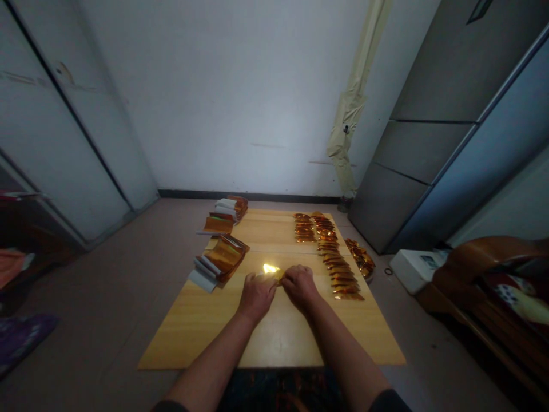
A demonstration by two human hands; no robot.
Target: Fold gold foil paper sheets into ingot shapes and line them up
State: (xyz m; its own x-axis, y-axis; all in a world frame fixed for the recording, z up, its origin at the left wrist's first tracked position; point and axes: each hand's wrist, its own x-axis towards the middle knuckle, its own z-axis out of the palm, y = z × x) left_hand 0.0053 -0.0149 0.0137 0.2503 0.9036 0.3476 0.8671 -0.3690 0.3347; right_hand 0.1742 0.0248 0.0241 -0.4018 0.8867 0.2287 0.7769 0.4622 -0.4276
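Just past the table's [278, 349] near edge, the person is wearing 2 dark sleeves [389, 400] and dark cloth [281, 390] with blue-green and reddish patches. The left hand [258, 297] and right hand [301, 288] are showing bare.

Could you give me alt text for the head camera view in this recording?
A person's left hand and right hand hold a shiny gold sheet above a pale wooden tabletop. Loose stacks of gold and grey sheets lie to the left, with rows of narrow gold pieces to the right.
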